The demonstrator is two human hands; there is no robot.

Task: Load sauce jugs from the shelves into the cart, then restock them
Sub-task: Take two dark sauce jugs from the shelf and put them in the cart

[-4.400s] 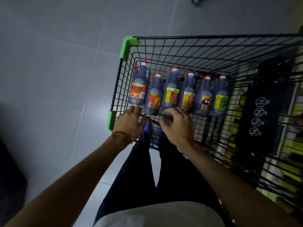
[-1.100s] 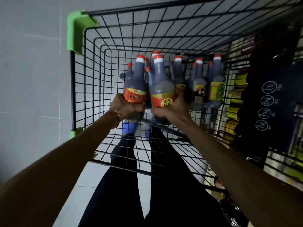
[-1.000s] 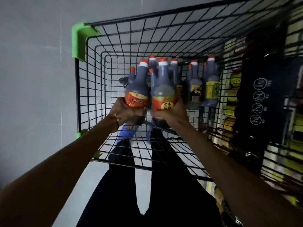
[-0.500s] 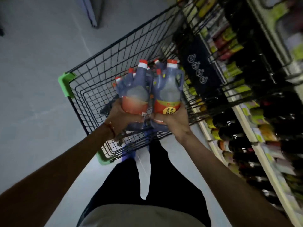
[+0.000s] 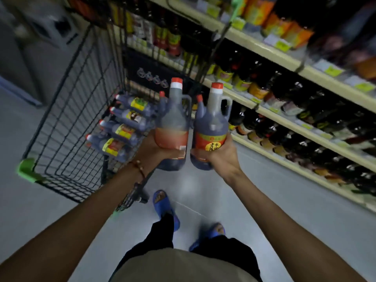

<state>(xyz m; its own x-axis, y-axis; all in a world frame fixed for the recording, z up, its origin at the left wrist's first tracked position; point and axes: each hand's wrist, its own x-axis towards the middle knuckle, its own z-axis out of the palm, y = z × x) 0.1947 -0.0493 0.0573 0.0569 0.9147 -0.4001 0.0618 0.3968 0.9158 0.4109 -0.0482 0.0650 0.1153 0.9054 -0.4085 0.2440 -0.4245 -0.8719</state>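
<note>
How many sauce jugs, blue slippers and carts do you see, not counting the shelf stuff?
Dark red-capped plastic sauce jugs: 6
Blue open-toed slippers: 2
Black wire cart: 1
Total: 9

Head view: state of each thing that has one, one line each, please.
left jug: upright, capped, held outside the cart.
right jug: upright, capped, held beside the left jug.
left hand: grips the left jug low down.
right hand: grips the right jug low down.
cart: part loaded.
jugs in the cart: four showing, capped, in a row.
shelves: stocked with bottles.
</note>
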